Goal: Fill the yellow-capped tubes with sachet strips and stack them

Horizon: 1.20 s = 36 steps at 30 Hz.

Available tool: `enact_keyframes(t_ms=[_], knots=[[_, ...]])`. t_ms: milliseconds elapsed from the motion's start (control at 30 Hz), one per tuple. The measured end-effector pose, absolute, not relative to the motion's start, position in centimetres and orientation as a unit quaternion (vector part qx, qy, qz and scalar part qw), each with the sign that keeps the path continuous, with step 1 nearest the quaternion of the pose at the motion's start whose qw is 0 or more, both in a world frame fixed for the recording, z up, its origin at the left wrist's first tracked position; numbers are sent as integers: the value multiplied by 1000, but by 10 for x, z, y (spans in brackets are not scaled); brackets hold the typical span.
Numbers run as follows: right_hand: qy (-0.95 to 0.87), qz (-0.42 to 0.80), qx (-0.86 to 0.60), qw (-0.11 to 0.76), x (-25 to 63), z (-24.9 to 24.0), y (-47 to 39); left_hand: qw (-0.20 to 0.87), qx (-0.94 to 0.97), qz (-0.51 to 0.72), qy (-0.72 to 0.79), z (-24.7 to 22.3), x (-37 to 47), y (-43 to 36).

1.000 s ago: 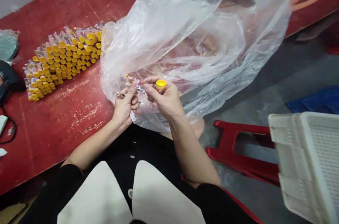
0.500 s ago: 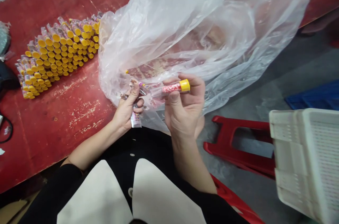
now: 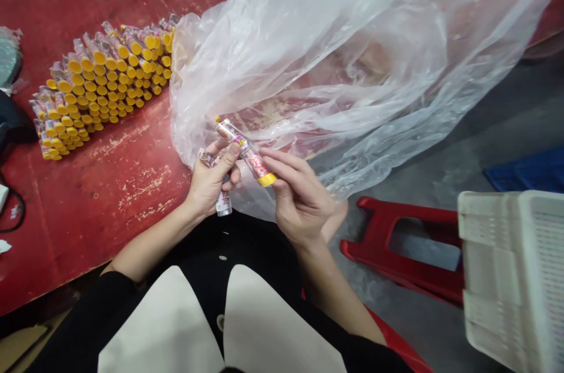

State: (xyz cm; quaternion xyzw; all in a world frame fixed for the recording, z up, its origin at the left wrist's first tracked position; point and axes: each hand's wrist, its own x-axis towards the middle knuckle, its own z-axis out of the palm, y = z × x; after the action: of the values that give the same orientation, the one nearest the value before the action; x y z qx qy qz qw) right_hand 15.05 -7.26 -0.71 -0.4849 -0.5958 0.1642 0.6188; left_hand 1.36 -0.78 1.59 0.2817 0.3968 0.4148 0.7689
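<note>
A clear candy tube (image 3: pixel 256 165) with a yellow cap and red-and-white pellets slants between my hands. My right hand (image 3: pixel 306 202) grips it near the capped end, between thumb and fingers. My left hand (image 3: pixel 207 185) is closed around a bunch of printed plastic sleeves (image 3: pixel 224 204), some sticking out below its fingers. One printed piece lies along the upper part of the tube, by my left thumb; how far it covers the tube is unclear. Just beyond my hands spreads a large clear plastic bag (image 3: pixel 308 20).
Many yellow-capped tubes (image 3: pixel 101 88) lie stacked on the worn red table (image 3: pixel 132 185), left of the bag. On the right are a red stool (image 3: pixel 379 249), a white crate (image 3: pixel 493 279) and a blue crate (image 3: pixel 529 170). A dark object (image 3: pixel 15 123) sits at the left edge.
My right hand has lowered and turned the tube from level to slanting, its cap now pointing down-right. The tube's other end has come up against the printed piece at my left hand.
</note>
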Motion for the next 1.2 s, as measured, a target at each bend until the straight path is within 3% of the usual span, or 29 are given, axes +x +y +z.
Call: enact_keyframes(t_ms=[133, 267, 533, 833, 1200], knots=[[-619, 95, -473, 620, 146, -6, -58, 773, 318, 386, 390, 19, 4, -4], [-666, 130, -454, 577, 141, 0, -51, 756, 353, 393, 386, 25, -10, 2], [-528, 152, -485, 681, 114, 5, -43, 730, 384, 418, 381, 36, -21, -5], [-551, 161, -467, 672, 95, 10, -21, 711, 364, 454, 395, 36, -37, 5], [-637, 177, -425, 619, 46, 15, 35, 612, 324, 572, 440, 30, -87, 33]])
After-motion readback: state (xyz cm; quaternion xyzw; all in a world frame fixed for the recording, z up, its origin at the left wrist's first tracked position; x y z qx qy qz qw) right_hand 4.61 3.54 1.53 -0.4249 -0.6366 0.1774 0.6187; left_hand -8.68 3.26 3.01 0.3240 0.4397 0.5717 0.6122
